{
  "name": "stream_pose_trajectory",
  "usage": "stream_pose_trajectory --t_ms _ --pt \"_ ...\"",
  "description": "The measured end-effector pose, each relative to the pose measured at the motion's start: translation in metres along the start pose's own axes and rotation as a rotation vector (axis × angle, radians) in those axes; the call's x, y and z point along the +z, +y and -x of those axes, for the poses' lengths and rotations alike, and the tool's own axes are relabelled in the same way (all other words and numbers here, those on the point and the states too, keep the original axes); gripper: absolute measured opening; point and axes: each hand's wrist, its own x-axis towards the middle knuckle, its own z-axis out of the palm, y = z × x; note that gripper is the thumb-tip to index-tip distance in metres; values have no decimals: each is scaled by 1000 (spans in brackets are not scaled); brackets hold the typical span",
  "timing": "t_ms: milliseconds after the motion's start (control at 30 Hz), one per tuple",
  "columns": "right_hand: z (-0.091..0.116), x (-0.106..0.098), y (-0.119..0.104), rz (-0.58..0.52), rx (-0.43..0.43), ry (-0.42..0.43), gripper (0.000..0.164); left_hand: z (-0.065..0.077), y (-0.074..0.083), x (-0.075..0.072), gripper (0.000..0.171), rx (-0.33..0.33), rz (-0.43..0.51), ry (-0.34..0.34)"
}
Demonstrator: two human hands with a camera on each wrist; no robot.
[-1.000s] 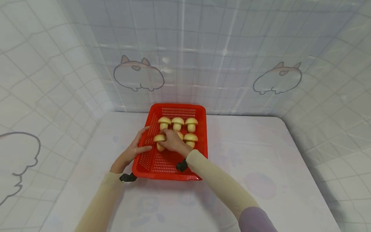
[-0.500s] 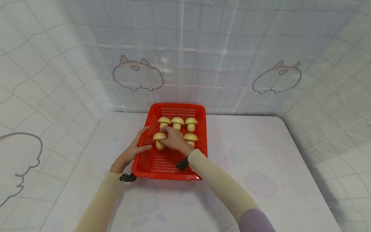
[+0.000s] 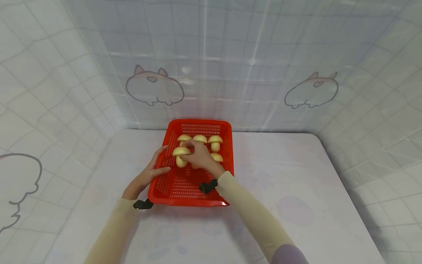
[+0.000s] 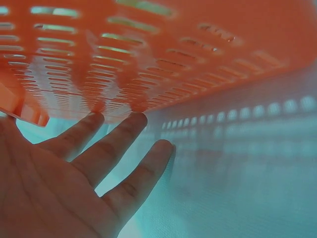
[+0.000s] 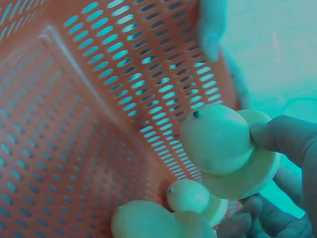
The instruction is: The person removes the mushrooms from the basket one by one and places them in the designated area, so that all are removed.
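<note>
A pale yellow mushroom (image 3: 181,151) is pinched between the thumb and fingers of my right hand (image 3: 202,157), over the front left part of the red basket (image 3: 191,202). In the right wrist view the held mushroom (image 5: 215,139) shows its rounded stem end with a small dark mark, my thumb pressing its cap. Below it lie other mushrooms (image 5: 143,220). My left hand (image 3: 149,175) rests at the basket's left side, thumb and index finger over the rim. In the left wrist view its other fingers (image 4: 114,146) reach out straight against the slotted outer wall.
A back row of mushrooms (image 3: 215,141) lies in the basket, and another mushroom (image 3: 216,157) sits front right, partly behind my right hand. The basket stands on a white patterned tabletop (image 3: 277,176). A tile-pattern curtain (image 3: 230,84) closes off the back and sides.
My right hand has raised the front left mushroom slightly, up and toward the back row, whose left mushroom it now partly covers. My left hand stays at the basket's side.
</note>
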Motion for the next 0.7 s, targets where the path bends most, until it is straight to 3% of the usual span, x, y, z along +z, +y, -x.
stream_pose_trajectory --t_ms 267,700 --pt "8 -17 -6 -123 17 -2 45 1 0 -1 83 -10 1 2" --pt "17 -45 -4 -204 -5 17 39 6 1 -4 85 -12 2 4"
